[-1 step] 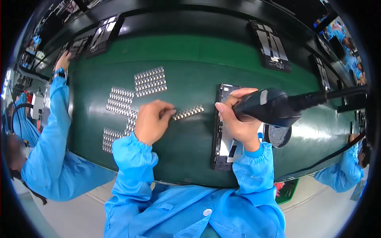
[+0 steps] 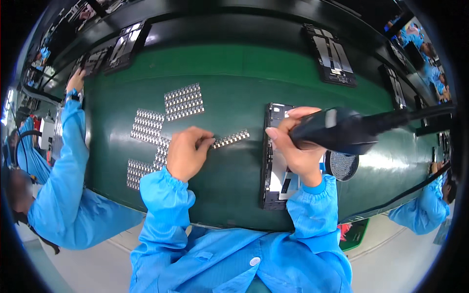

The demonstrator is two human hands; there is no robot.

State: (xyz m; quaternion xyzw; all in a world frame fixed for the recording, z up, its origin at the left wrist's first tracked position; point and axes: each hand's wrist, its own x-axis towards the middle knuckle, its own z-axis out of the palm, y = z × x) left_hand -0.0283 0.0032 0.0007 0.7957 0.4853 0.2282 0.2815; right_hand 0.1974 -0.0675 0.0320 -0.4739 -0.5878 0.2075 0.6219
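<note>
Near the table's middle, my left hand (image 2: 188, 152) has its fingers closed on the near end of a narrow strip of small square metallic parts (image 2: 233, 138). To its right, my right hand (image 2: 302, 158) grips a black corded hand tool (image 2: 337, 131) with a thick cable; its working tip is hidden from me. Under that hand lies an opened flat electronic device (image 2: 276, 178) with a black frame and pale inner panels. My right hand and sleeve cover part of it.
Several sheets of small parts (image 2: 184, 101) lie left on the green table (image 2: 234, 190). A round dark dish (image 2: 355, 171) stands beside the device. More opened devices (image 2: 330, 56) lie along the far side. Co-workers' arms (image 2: 68, 141) show at left and right.
The black tool and my right hand have shifted very slightly to the right. My left hand keeps its hold on the strip, almost unmoved.
</note>
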